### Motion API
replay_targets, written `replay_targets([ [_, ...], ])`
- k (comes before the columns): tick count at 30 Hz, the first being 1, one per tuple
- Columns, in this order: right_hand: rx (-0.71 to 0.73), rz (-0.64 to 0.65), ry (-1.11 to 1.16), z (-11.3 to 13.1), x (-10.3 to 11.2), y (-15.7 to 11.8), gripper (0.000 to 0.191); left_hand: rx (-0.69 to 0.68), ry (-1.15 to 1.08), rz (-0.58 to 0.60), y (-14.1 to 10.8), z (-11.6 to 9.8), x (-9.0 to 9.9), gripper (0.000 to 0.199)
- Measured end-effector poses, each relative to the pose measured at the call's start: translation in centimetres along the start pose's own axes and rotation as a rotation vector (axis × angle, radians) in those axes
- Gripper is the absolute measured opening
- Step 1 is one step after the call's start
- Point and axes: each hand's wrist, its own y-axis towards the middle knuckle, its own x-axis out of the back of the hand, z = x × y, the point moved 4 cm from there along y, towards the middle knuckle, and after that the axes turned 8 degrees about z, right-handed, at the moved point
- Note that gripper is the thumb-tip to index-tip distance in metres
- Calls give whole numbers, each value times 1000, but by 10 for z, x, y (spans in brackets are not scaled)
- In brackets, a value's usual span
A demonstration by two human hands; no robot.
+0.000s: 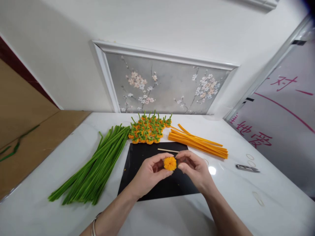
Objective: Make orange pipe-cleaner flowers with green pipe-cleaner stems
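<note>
A small orange pipe-cleaner flower (pixel 170 163) faces up over the black mat (pixel 157 186). My left hand (pixel 150 170) grips it between thumb and fingers. Close by its right edge is my right hand (pixel 194 167), thumb and fingers drawn together in a pinch. What those fingertips hold, if anything, is hidden; a dark bit shows near them. Just beyond the hands, a thin wooden stick (pixel 168 150) lies across the mat. Behind the mat stand several finished orange flowers (pixel 149 129) with green stems pointing up.
Green pipe cleaners (pixel 95 167) lie in a large bundle on the left. Orange pipe cleaners (pixel 199 141) lie at the back right. Farther right are thread snips (pixel 247 168) and pale rubber bands (pixel 258 198). A wall panel (pixel 167 82) borders the white table (pixel 44 177).
</note>
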Motion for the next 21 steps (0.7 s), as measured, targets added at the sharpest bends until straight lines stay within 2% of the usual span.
replay_targets([
  [3,-40,-22,-24,-4,5,1,27,-32,-54,-18,0,2,5,37],
  [8,-207,195,17,-12,-12,1,33,-9,-185,-38,0,12,11,39],
  [10,-198,203,-78,-10,-15,1,33,11,-170,-46,0,12,14,43],
  [12,-112,106,-256,-4,-11,1,30,34,-149,-48,0,11,16,54],
  [15,103,-55,-576,8,-5,-1,24,84,-134,-22,1,7,18,66],
  [17,221,-84,-755,12,-6,-3,23,110,-114,-16,2,5,17,61],
  [21,326,-76,-1031,14,-13,-6,25,83,-30,-107,5,7,12,45],
])
